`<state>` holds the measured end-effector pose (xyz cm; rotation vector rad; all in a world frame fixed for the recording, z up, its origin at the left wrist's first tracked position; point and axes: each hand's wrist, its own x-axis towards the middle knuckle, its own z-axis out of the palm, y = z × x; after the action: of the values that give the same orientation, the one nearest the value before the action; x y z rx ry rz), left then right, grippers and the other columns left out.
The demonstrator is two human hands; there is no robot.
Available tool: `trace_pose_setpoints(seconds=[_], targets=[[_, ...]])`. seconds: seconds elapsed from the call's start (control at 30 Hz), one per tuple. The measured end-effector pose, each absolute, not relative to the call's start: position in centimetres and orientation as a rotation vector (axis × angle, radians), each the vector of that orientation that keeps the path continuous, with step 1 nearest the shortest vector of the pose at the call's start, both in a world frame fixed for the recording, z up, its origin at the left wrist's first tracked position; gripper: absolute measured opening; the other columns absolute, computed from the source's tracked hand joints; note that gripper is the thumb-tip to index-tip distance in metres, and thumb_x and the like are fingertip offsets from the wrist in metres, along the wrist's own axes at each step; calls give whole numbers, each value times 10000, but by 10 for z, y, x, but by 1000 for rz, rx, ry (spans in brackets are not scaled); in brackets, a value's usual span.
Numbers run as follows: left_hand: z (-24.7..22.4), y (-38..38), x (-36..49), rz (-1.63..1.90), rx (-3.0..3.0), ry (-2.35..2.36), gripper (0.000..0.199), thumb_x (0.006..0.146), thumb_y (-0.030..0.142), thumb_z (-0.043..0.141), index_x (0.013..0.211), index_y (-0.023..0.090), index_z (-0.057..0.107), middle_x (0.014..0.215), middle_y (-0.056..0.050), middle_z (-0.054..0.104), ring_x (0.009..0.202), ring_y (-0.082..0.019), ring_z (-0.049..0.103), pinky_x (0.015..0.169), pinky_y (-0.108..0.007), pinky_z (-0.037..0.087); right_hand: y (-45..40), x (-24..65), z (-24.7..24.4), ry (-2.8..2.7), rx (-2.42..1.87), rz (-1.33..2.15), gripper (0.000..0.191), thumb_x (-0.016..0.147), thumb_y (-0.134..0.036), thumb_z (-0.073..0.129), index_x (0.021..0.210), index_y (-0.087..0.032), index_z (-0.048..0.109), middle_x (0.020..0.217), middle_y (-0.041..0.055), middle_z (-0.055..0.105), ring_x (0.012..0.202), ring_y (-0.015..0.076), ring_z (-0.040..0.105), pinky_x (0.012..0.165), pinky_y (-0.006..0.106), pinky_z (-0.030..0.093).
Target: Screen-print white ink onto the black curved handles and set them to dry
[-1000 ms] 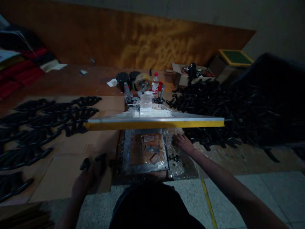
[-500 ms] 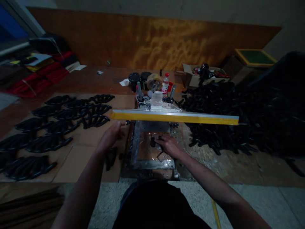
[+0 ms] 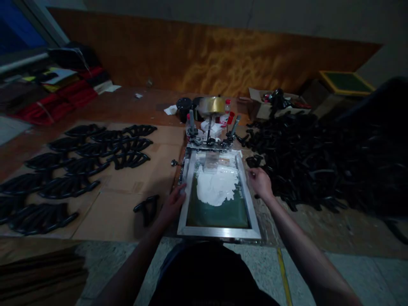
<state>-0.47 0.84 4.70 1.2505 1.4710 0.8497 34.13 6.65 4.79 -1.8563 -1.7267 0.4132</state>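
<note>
A silver-rimmed screen frame [image 3: 219,232] lies flat in front of me. White paste [image 3: 215,187] spreads over its green mesh, and a squeegee-like plate [image 3: 211,160] rests near its far end. My left hand [image 3: 174,205] is at the frame's left rim, its fingers closed on the edge. Beside the right rim my right hand [image 3: 261,183] has its fingers curled together; what they hold, if anything, is hidden. A metal clamp assembly [image 3: 210,142] stands behind the frame. Two or so black curved pieces [image 3: 148,208] lie left of my left hand.
Rows of black curved pieces [image 3: 70,187] cover the cardboard [image 3: 121,199] on the left. A large heap of similar pieces [image 3: 306,157] lies on the right. Behind are a red-capped bottle [image 3: 225,115], a black jar [image 3: 184,109] and an open carton [image 3: 263,111].
The raised frame has come down flat over the base, which it now hides. My right hand has moved right, off the base, and my left hand has shifted right and nearer me.
</note>
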Motion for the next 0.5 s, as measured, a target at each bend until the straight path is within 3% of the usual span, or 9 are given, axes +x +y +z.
trace_pose_setpoints(seconds=[0.17, 0.37, 0.5], targets=[[30, 9, 0, 786, 1208, 1490, 723, 779, 559, 566, 1365, 137, 536, 1033, -99, 711, 993, -263, 654, 817, -379, 539, 101, 299, 76, -1916, -1515, 140, 331, 861, -278, 546, 1154, -199, 681, 1247, 124, 591, 1164, 269, 540, 1021, 429, 434], [87, 15, -10, 834, 1280, 1546, 489, 814, 589, 509, 1018, 198, 719, 1052, -47, 727, 1029, -263, 641, 908, -365, 507, 114, 350, 64, -1549, -1720, 169, 303, 828, -247, 543, 1073, -168, 704, 1066, 121, 667, 980, 253, 613, 902, 411, 495], [109, 25, -17, 873, 1452, 1592, 492, 871, 572, 401, 1120, 242, 669, 1129, -31, 703, 1097, -263, 611, 893, -333, 511, 108, 385, 36, -1563, -1917, 322, 277, 815, -179, 542, 1029, -152, 716, 1062, 122, 695, 992, 240, 634, 922, 387, 487]])
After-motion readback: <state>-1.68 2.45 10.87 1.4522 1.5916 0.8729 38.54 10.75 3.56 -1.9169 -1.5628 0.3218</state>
